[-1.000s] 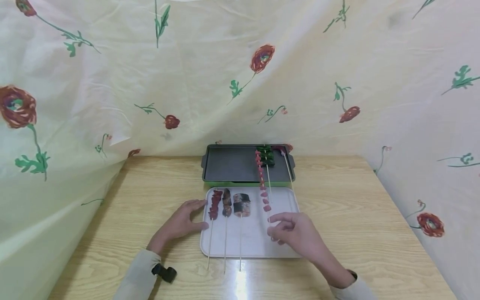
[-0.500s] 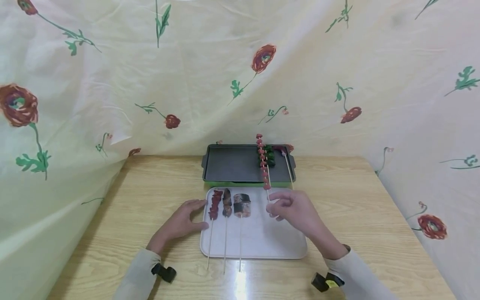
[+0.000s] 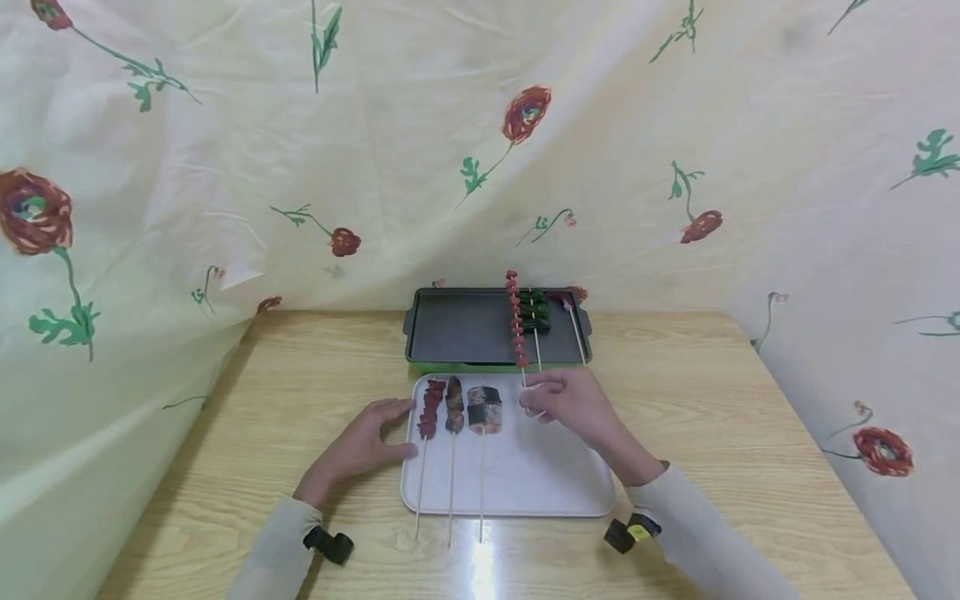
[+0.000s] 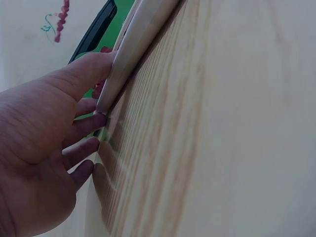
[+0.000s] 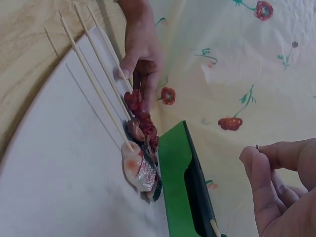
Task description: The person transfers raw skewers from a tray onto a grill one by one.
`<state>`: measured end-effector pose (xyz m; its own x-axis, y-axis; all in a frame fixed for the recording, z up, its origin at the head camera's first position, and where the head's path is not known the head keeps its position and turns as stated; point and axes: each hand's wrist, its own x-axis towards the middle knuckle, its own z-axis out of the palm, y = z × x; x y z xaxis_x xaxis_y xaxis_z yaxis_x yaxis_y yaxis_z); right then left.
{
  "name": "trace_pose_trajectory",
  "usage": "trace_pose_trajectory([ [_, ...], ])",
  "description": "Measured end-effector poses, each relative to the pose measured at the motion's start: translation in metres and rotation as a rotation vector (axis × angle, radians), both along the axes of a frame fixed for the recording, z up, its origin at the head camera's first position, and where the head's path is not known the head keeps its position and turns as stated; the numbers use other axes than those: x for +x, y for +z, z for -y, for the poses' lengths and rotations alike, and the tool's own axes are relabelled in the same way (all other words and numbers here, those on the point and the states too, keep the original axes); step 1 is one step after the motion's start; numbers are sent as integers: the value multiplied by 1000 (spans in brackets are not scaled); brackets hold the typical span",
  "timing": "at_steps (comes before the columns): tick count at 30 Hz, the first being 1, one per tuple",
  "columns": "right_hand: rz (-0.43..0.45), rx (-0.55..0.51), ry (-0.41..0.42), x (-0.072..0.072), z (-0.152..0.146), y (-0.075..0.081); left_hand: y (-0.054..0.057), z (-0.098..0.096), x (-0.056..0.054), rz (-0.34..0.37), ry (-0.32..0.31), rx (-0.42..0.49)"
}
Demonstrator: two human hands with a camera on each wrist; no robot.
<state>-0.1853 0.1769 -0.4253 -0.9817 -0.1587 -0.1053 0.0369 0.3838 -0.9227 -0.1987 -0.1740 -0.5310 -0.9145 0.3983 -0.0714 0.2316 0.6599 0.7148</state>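
Note:
My right hand [image 3: 572,404] pinches the bare stick end of a skewer [image 3: 515,317] strung with small red pieces, tilted over the dark griddle pan [image 3: 457,327]. In the right wrist view, thumb and forefinger meet on the stick's end. At the white tray's [image 3: 540,475] left edge rests my left hand [image 3: 366,437], thumb and fingers spread against the rim. Three skewers lie on the tray: dark red meat [image 3: 430,410], brown pieces [image 3: 454,407] and thick fish chunks with dark skin [image 3: 483,410]. Their sticks stick out past its front edge.
On the pan's right side lie a green vegetable skewer [image 3: 535,315] and a skewer with a dark purplish piece [image 3: 559,297]. The pan has a green base [image 5: 173,173] and stands behind the tray, against a flowered cloth [image 3: 420,150]. All this is on a wooden table [image 3: 712,400].
My right hand has carried the red-piece skewer forward from over the tray to over the pan, then slightly left. The left hand stays at the tray's edge.

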Motion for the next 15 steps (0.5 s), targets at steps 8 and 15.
trace_pose_trajectory([
  [8, 39, -23, -24, -11, 6, -8, 0, 3, 1, -6, -13, -5],
  [15, 79, -50, -49, -16, 9, -14, 2, 5, 3, -4, -19, 2],
])
